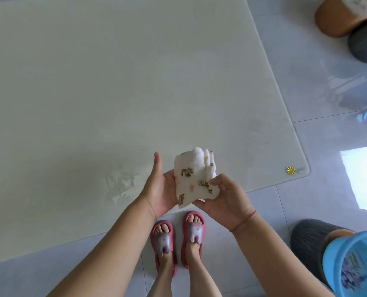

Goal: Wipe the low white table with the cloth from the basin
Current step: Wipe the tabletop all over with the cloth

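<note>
Two hands above the near edge of the low glossy white table (114,82), sharing a folded white cloth with yellow-brown prints (193,179): left hand (159,189) flat beneath, fingers straight; right hand (227,200) pinching its lower corner. Round blue plastic basin (354,260) lower right.

There is one glossy white low surface (114,82) and one white cloth with yellow-brown prints (194,179). Two bare hands: left hand (159,189), right hand (227,200). Two red slippers with grey straps: left slipper (164,243), right slipper (193,231). One blue plastic basin (332,254). Two grey ribbed round stools: near stool (306,239), far stool (364,43). One brown round stool (336,18). One gold flower-shaped sticker (290,170).
</note>
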`<state>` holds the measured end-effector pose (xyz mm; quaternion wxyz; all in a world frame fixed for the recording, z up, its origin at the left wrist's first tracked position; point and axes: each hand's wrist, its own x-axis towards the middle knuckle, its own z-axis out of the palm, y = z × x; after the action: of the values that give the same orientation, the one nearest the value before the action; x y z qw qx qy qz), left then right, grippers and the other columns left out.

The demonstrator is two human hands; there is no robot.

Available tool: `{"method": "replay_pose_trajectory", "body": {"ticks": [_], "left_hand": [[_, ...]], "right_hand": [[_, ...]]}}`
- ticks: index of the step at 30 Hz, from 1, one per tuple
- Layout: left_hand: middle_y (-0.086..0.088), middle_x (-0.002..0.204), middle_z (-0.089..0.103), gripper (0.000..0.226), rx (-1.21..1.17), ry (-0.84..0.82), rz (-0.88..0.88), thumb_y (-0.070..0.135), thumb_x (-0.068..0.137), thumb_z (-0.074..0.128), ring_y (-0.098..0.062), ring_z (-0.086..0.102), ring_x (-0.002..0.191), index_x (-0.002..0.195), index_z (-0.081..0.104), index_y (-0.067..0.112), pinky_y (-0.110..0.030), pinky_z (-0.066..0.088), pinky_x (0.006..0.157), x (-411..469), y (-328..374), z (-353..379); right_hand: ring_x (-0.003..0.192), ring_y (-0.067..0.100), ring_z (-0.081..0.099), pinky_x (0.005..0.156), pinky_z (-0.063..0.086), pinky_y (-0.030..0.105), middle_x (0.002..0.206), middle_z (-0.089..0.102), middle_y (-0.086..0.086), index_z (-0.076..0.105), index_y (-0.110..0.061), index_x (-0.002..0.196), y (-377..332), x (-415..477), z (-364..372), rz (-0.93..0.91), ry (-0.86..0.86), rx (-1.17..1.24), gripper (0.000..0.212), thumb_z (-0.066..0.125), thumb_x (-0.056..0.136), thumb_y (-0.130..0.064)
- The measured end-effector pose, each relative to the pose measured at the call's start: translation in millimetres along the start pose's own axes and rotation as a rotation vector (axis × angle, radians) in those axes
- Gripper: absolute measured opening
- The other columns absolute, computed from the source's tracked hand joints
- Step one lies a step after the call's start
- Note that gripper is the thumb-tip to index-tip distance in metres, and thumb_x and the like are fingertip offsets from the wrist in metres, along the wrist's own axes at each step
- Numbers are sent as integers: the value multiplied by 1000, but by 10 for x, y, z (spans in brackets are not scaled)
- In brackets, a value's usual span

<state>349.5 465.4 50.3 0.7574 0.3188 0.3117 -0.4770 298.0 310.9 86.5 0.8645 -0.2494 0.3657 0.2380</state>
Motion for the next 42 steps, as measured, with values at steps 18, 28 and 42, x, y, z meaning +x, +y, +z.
{"method": "replay_pose_trajectory", "body": {"ticks": [18,28,42], "left_hand": [[1,92,67,14,1150,675,645,19,89,61,-19,61,77,103,61,16,-29,48,65,493,-413,393],[-13,157,22,56,1810,831,853,26,97,48,-33,17,145,146,31,6,-45,10,118,825,-71,-100],[-14,157,22,64,1983,877,824,41,95,26,-33,20,144,148,25,5,-46,12,117,931,-102,-322]], "right_hand": [[91,25,55,71,41,34,95,58,0,55,-21,114,-290,100,-851,-530,948,-1440,30,62,86,-27],[144,20,-19,114,-17,46,158,-12,-2,4,-34,150,134,757,-681,-520,666,-2096,58,18,97,-52],[146,27,-6,114,-5,53,158,-1,5,12,-27,151,22,882,-830,-542,963,-1950,68,17,89,-55]]}}
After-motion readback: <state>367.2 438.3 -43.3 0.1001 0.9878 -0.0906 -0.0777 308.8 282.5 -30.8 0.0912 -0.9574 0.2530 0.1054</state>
